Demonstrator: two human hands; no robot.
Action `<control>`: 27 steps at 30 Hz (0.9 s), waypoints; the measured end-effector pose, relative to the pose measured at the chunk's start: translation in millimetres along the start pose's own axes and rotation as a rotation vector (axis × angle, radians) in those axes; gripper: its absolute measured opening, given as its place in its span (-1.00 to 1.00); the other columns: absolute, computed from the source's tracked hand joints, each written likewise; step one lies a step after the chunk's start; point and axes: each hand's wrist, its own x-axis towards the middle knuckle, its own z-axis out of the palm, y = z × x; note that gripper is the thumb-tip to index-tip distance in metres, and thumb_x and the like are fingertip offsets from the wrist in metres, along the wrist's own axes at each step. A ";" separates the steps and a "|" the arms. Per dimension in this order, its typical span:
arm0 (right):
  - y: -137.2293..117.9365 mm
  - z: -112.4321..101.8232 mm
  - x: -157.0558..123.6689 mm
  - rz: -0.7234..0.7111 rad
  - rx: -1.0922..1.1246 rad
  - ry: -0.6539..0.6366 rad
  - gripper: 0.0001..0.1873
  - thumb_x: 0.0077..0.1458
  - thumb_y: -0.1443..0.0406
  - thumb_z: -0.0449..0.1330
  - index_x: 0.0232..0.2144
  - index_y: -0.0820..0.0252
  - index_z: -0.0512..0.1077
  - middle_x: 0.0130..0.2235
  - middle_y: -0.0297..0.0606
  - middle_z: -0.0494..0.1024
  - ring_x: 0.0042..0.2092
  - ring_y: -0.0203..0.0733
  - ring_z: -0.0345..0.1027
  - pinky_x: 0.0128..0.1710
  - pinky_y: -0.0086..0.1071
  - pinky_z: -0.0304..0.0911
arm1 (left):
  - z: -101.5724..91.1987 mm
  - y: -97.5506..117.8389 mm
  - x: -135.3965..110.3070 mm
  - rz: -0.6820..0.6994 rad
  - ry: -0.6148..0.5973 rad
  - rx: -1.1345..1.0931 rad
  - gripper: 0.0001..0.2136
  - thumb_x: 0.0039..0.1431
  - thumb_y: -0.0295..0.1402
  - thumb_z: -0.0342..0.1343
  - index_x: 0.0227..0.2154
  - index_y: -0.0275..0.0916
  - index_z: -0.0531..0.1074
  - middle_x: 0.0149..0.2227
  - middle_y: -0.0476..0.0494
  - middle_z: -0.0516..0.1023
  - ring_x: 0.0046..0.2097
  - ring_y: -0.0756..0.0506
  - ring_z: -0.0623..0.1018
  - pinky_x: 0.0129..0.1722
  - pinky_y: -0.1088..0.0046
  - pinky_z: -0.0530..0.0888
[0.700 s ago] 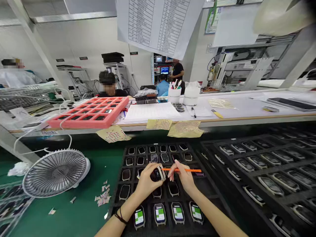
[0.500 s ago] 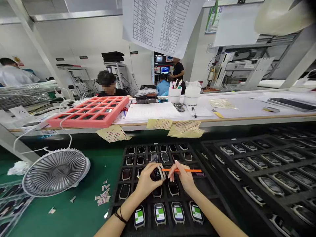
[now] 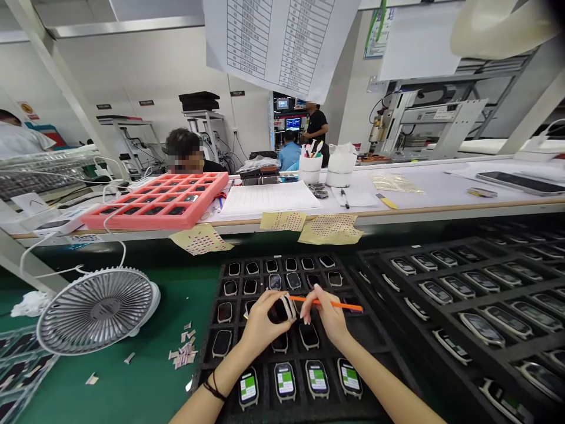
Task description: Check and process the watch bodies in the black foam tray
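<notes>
My left hand [image 3: 265,324] clenched a smartwatch [image 3: 279,310]. My right fingers [image 3: 311,309] pinched an orange pick [image 3: 342,305], its tip at the watch's edge.

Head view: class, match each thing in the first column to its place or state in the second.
Things:
1. Left hand
2. Right hand
3. Fan
4. Red tray

Places or states:
A. On the green mat
B. On the white bench
C. Holding an orange stick
D. Holding a black watch

Right pairs: 1-D; 2-C; 3-A; 4-B
</notes>
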 end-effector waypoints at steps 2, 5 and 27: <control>-0.3 -0.9 1.4 0.005 0.003 0.054 -0.47 0.17 -0.01 0.03 -0.60 0.24 0.49 -0.66 -0.26 0.47 -0.66 -0.30 0.33 -0.65 -0.45 0.26 | -0.5 -0.3 0.7 -0.002 0.010 0.006 -0.61 -0.12 -0.50 0.25 -0.14 -0.23 0.44 -0.14 -0.20 0.51 -0.09 -0.18 0.51 -0.06 0.25 0.46; 1.5 0.0 3.4 0.032 -0.099 0.049 -0.53 0.12 0.01 0.11 -0.58 0.25 0.50 -0.56 -0.22 0.53 -0.55 -0.26 0.40 -0.53 -0.42 0.35 | -0.7 -2.3 0.2 0.000 0.018 0.014 -0.60 -0.13 -0.50 0.25 -0.14 -0.23 0.44 -0.13 -0.20 0.50 -0.08 -0.18 0.50 -0.05 0.24 0.45; -0.7 2.8 1.4 0.030 -0.117 -0.040 -0.47 0.12 0.00 0.09 -0.70 0.24 0.41 -0.70 -0.29 0.44 -0.72 -0.36 0.24 -0.71 -0.49 0.16 | 2.2 -1.5 -4.0 -0.033 0.002 0.023 -0.58 -0.10 -0.50 0.22 -0.09 -0.19 0.43 -0.08 -0.20 0.47 -0.06 -0.18 0.49 -0.19 0.32 0.52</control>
